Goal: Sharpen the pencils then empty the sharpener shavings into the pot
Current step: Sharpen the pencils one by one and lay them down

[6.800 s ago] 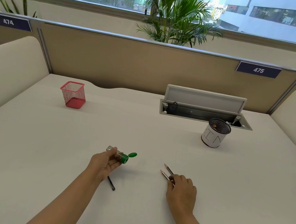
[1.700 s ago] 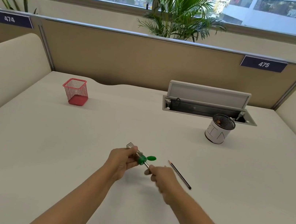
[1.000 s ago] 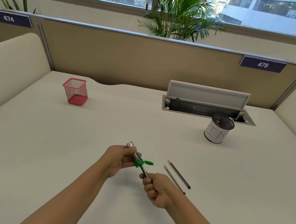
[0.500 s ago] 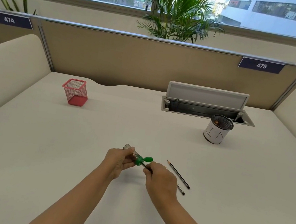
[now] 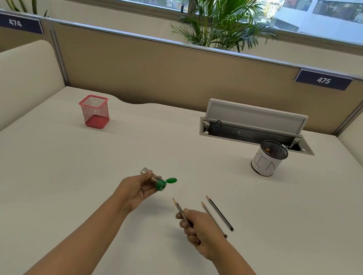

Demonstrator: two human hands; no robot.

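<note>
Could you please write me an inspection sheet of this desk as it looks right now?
Surface: white desk, bare apart from the items below.
Job's things: green-capped sharpener held off the desk; one pencil in hand, tip pointed; two more pencils lying side by side to the right; pot marked BIN upright at far right, something brownish inside.
Clutter: red mesh holder at far left, looks empty.
Grippers: left hand closed on the sharpener; right hand closed on the pencil, clear of the sharpener.
Cables: one dark cable loop in the open desk socket tray.
Surroundings: beige partition with plates 474 and 475, palm, windows.
</note>
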